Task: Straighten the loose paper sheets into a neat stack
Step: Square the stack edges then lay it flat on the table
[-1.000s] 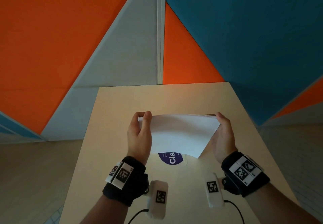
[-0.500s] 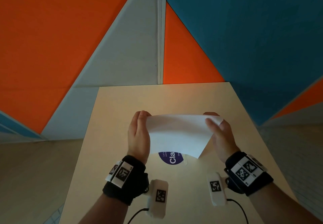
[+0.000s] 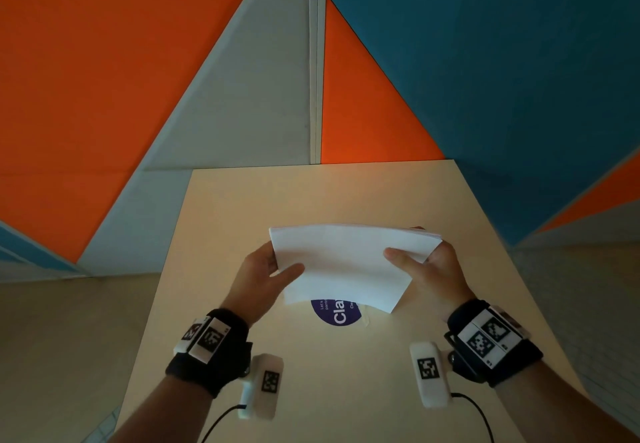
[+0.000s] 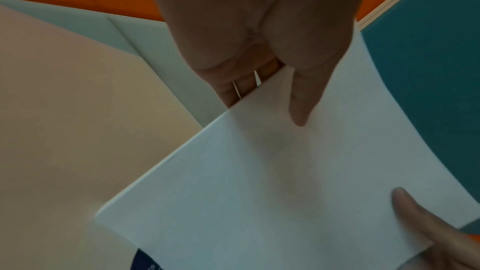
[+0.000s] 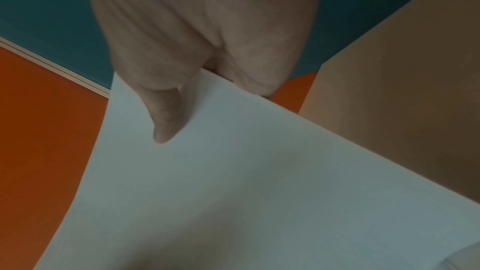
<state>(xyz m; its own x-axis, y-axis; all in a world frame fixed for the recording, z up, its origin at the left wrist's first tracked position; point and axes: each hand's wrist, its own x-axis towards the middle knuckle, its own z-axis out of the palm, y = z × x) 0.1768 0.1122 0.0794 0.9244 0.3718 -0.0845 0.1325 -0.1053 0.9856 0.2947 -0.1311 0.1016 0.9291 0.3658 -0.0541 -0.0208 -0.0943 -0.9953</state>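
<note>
Your left hand [image 3: 265, 271] and right hand [image 3: 433, 269] each pinch a side of the paper stack [image 3: 343, 262], thumbs on top, fingers [image 4: 244, 87] beneath, holding it between them above the surface [image 3: 311, 373].

paper stack [image 3: 343, 262] tipped flatter than before, both hands now pinching it, thumbs on top
</note>
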